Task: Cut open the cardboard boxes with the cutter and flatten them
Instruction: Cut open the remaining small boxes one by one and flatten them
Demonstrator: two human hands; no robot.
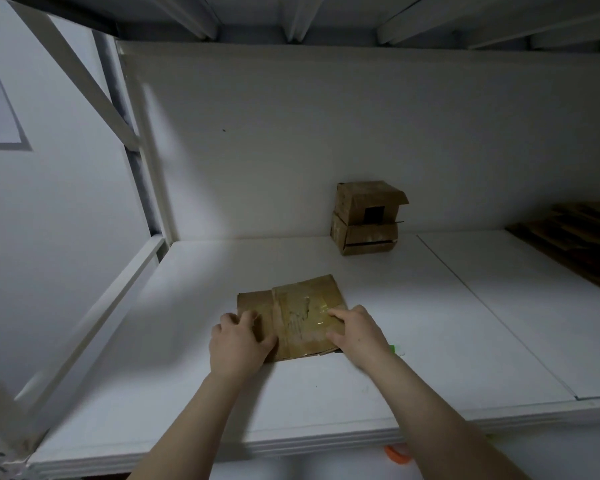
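Two bare hands press down on one flat brown cardboard box with shiny clear tape on the white shelf board. The left hand lies spread at the box's 8 o'clock corner, fingers bent a little, holding nothing. The right hand lies at the box's 4 o'clock edge, one finger pointing along the tape, also holding nothing. I think this box is already cut and squashed flat, so that part looks done.

A small bright green thing peeks out just beside the right wrist, at 3 o'clock from it. It may be the cutter, but too little shows to tell.

Farther off, at 1 o'clock from the hands, two small brown cardboard boxes stacked one on the other stand against the white back wall. They are not flat yet, so they look like the work left. At 2 o'clock, far right, lies a dark pile of flat brown cardboard, maybe boxes finished already.
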